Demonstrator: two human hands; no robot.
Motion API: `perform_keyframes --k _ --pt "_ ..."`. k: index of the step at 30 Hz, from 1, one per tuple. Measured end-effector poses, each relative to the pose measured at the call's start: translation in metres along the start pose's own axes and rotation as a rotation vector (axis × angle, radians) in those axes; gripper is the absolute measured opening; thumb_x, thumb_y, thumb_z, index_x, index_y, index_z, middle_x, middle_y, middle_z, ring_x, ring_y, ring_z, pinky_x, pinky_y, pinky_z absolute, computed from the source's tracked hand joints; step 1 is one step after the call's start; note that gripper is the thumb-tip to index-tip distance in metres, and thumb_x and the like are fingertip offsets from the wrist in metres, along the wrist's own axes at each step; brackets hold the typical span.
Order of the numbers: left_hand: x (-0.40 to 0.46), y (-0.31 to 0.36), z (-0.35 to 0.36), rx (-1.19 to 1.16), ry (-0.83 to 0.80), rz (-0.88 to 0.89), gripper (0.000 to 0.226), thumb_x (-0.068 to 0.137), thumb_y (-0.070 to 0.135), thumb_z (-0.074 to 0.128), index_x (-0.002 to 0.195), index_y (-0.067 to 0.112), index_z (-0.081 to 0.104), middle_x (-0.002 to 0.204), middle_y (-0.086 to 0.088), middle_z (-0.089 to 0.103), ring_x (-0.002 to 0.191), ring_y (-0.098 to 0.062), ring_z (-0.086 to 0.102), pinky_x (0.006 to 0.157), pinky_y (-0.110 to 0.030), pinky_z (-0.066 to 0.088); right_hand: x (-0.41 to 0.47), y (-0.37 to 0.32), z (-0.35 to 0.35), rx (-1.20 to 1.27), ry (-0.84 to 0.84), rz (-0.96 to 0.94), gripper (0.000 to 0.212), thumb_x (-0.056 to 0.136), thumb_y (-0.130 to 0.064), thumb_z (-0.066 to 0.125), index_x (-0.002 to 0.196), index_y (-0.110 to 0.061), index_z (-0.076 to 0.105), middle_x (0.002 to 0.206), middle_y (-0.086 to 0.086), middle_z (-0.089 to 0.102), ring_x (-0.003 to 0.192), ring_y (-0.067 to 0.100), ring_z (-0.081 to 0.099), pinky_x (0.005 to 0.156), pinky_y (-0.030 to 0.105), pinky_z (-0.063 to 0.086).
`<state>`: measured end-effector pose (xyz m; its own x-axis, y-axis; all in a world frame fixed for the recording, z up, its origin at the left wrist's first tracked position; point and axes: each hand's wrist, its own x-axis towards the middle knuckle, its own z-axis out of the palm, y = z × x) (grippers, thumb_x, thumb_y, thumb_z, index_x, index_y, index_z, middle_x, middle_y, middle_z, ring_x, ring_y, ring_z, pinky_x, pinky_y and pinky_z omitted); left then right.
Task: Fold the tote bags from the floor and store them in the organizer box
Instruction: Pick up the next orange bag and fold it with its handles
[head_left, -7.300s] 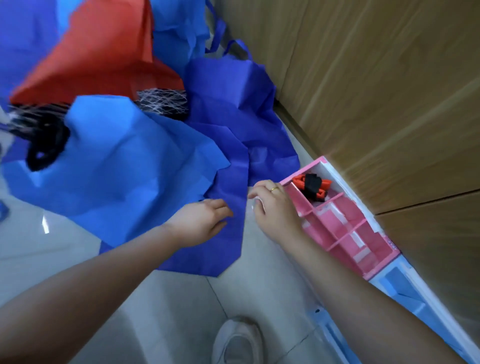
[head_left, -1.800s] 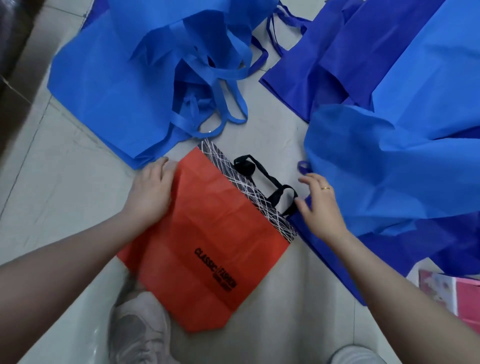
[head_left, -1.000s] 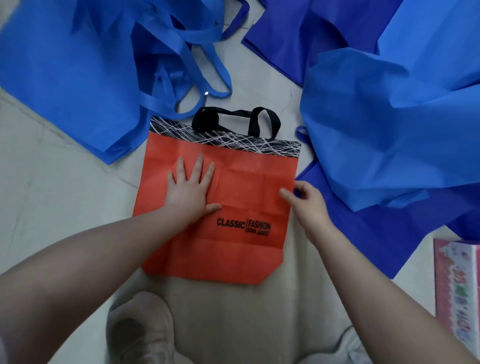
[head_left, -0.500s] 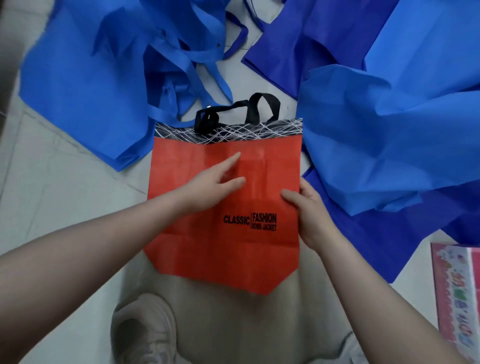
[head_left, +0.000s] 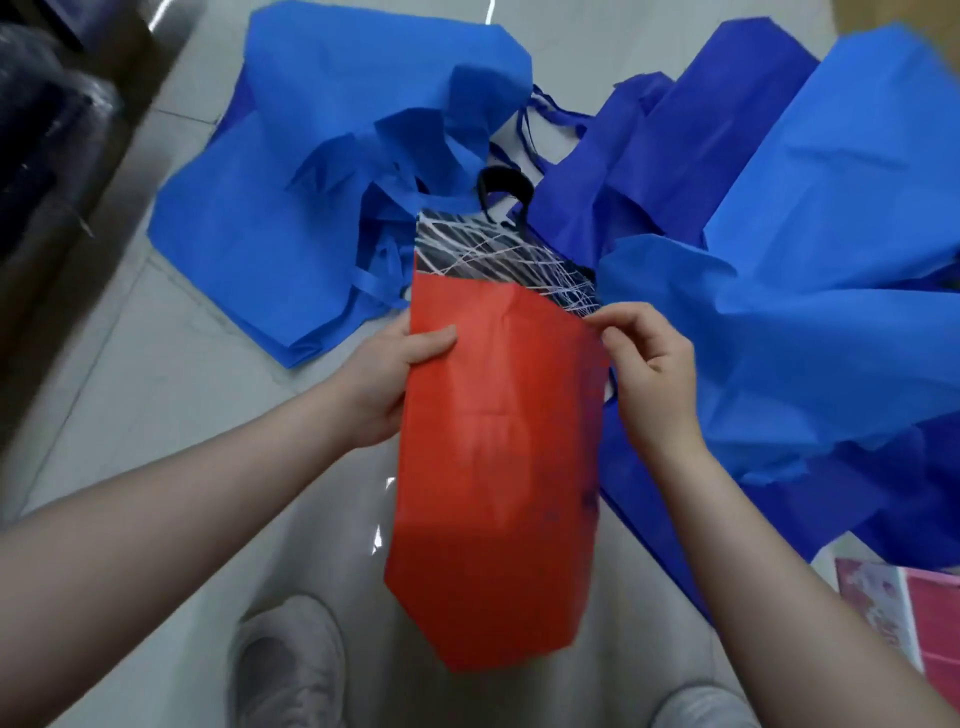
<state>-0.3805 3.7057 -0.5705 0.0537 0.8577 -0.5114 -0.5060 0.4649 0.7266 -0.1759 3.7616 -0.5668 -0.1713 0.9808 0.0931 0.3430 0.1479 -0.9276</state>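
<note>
lengthwise fold of red tote bag (head_left: 498, 457) under way; left hand (head_left: 387, 371) grips left edge, right hand (head_left: 647, 364) pinches folded-over edge; next: likely crease flat, fold shorter.

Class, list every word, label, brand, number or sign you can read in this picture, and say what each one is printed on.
None can be read.
Red tote bag: folded over, plain side up; only faint dark marks show near its right edge, too blurred to read.
Pink organizer box: a patterned panel at the lower right, too small and blurred to tell any words.
Blue tote bags: no print shows.
</note>
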Motion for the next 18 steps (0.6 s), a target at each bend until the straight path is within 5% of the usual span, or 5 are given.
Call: perform_keyframes --k 5,8,10,14,18 --pt "0.004 -0.052 -0.093 0.848 0.385 -0.111 0.036 0.087 0.004 0.055 0.12 0.016 0.053 0.117 -0.011 0.064 0.102 -0.027 0.062 0.092 -0.038 0.049 -0.018 0.052 0.018 -0.454 -0.308 0.144 0.022 0.086 0.002 0.054 0.096 -0.012 0.067 0.099 0.002 0.064 0.097 0.018 0.056 0.087 0.02 0.04" --pt "0.006 -0.074 -0.124 1.034 0.554 -0.189 0.08 0.08 0.018 0.068 0.145 0.014 0.021 0.132 -0.015 0.051 0.117 -0.035 0.051 0.101 -0.043 0.04 -0.043 0.09 0.025 -0.718 -0.585 0.221 0.031 0.088 -0.007 0.054 0.118 -0.011 0.061 0.128 0.009 0.052 0.12 0.026 0.047 0.1 0.027 0.033" --pt "0.007 -0.082 -0.124 1.379 0.556 -0.124 0.097 0.078 0.022 0.072 0.149 0.012 0.006 0.146 -0.021 0.028 0.129 -0.039 0.034 0.108 -0.044 0.031 -0.059 0.107 0.025 -0.888 -0.678 0.325 0.042 0.09 -0.015 0.052 0.131 -0.016 0.05 0.146 0.009 0.034 0.134 0.027 0.032 0.107 0.036 0.031" --pt "0.013 -0.102 -0.109 1.9 -0.003 0.19 0.08 0.077 0.025 0.067 0.147 0.022 0.027 0.156 -0.019 0.004 0.14 -0.039 0.016 0.112 -0.045 0.022 -0.08 0.129 0.017 -0.899 -0.592 0.603 0.057 0.089 -0.016 0.053 0.141 -0.011 0.033 0.152 0.018 0.02 0.135 0.036 0.027 0.108 0.04 0.028" --pt "0.022 -0.126 -0.092 2.076 -0.365 -0.119 0.089 0.083 0.058 0.055 0.149 0.035 0.0 0.155 -0.013 -0.022 0.143 -0.036 -0.009 0.115 -0.045 0.005 -0.089 0.141 0.008 -0.695 -0.418 0.783 0.052 0.087 -0.007 0.055 0.135 -0.001 0.037 0.134 0.022 0.044 0.125 0.033 0.041 0.098 0.033 0.033"
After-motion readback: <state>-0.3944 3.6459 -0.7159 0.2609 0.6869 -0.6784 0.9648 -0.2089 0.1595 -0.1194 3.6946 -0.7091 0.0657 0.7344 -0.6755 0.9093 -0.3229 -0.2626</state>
